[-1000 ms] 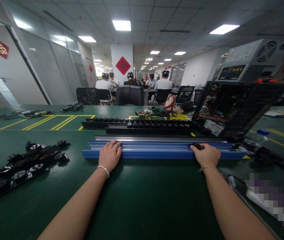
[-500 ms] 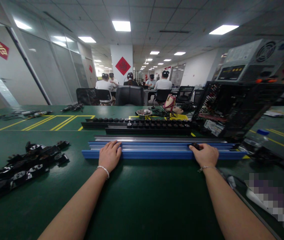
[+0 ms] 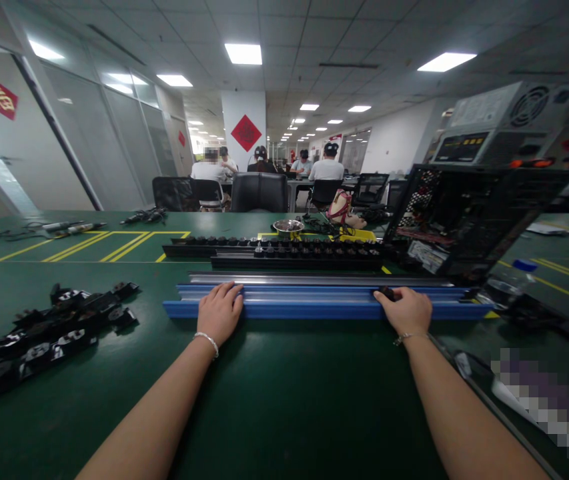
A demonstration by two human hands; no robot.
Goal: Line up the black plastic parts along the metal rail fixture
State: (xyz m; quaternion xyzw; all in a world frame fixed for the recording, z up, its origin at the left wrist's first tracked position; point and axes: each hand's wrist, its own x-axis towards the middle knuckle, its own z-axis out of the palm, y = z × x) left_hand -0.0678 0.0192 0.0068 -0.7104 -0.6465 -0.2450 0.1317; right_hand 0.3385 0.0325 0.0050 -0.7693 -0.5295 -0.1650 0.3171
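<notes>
A long blue rail [image 3: 314, 303] lies across the green table [image 3: 274, 393] in front of me, with a grey metal rail [image 3: 314, 278] just behind it. My left hand [image 3: 219, 311] rests on the blue rail near its left end, fingers curled over its top. My right hand [image 3: 407, 311] is closed on a small black part [image 3: 387, 292] that sits in the blue rail's channel, toward the right end.
Two black rails carrying several black parts [image 3: 294, 252] lie behind. A heap of black parts [image 3: 49, 330] sits at the left. An open computer case [image 3: 469, 213] with a power supply [image 3: 504, 123] on top stands at right. People sit at a far table.
My right hand has slid the small black part a little to the left along the blue rail. My left hand has stayed in place.
</notes>
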